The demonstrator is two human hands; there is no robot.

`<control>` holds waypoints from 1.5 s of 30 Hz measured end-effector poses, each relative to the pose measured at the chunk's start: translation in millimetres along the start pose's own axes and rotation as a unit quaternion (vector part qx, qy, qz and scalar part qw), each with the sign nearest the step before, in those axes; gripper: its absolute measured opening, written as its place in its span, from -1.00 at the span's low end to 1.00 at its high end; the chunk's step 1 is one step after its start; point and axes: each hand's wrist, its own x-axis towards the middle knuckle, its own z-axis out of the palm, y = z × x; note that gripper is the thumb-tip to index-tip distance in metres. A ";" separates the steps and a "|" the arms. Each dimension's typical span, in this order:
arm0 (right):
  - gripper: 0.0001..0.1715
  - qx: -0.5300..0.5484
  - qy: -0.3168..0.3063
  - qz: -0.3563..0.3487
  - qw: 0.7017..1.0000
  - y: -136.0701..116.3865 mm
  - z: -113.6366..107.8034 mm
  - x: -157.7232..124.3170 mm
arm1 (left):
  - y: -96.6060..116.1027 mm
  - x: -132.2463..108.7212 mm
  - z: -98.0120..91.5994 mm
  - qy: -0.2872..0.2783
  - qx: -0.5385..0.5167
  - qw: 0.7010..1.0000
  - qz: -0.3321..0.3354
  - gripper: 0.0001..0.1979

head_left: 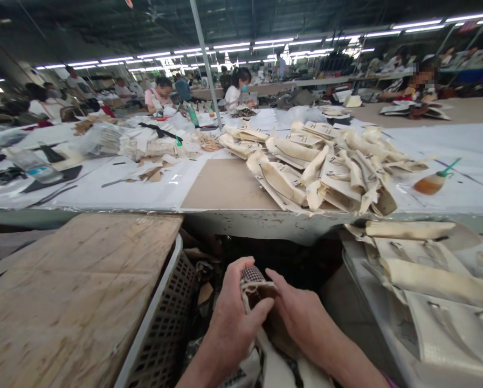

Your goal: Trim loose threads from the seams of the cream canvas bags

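Low in the middle of the head view, both hands hold a cream bag piece [274, 366] over my lap. My left hand [237, 307] grips its upper edge, the thumb pressed over the rim and the fingers behind. Opposite it, my right hand [302, 310] is closed on the other side of the same edge. Between them a strip of checked dark-and-white fabric [253, 275] shows at the rim. The brown inside of the piece is partly visible. My right fingertips are mostly hidden behind it.
A heap of cream bag pieces [326, 167] lies on the table ahead, beside a brown board [225, 186] and a glue bottle [431, 180]. More bag pieces [427, 275] are stacked at right. A cardboard-topped [63, 291] plastic basket [160, 318] stands at left. Several people work farther back.
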 end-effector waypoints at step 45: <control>-0.40 -0.024 0.071 0.181 0.981 33.2 -18.6 14.6 | 23.3 56.1 -15.7 -0.355 0.376 0.856 0.003 -0.74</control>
